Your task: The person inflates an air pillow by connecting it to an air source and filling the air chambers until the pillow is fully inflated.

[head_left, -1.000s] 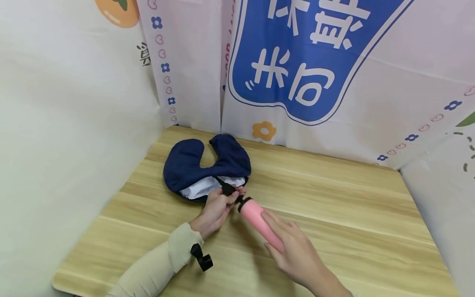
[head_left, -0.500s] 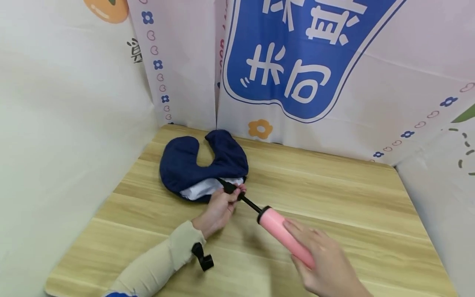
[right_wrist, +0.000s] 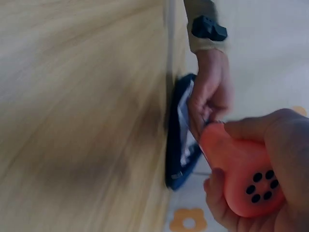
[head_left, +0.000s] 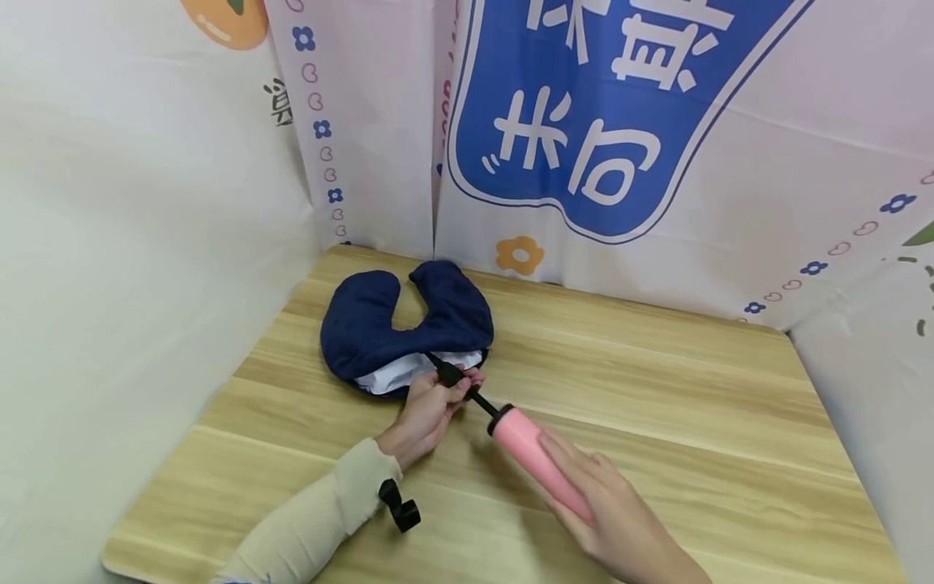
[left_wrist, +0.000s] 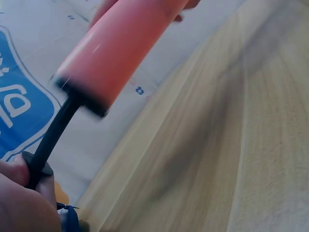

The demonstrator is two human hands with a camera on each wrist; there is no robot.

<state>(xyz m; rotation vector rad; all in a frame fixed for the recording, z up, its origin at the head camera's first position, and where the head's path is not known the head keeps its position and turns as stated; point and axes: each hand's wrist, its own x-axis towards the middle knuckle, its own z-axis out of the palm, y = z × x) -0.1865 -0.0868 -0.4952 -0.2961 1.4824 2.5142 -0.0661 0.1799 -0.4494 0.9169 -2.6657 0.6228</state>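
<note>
A navy U-shaped neck pillow point(head_left: 368, 324) lies on the table, its front seam gaping over a white inner lining point(head_left: 394, 373). At that gap my left hand point(head_left: 423, 410) grips the black end of a pink hand pump point(head_left: 543, 462), with a black tip reaching into the pillow. My right hand point(head_left: 609, 507) is wrapped round the pink barrel, held above the table. Part of the black rod point(left_wrist: 55, 130) shows between barrel and left hand in the left wrist view. The right wrist view shows the barrel's end with several dark holes, my right fingers curled about it.
The wood-grain table point(head_left: 693, 389) carries the pillow near its back left. White printed sheets hang behind it and at both sides, with a blue sign point(head_left: 584, 162) at the back. A black mount point(head_left: 400, 507) sticks out from the left sleeve.
The pink barrel slid away from my left hand, drawing out the rod, then came partway back toward it with my right hand. The left hand stays at the pillow's gap.
</note>
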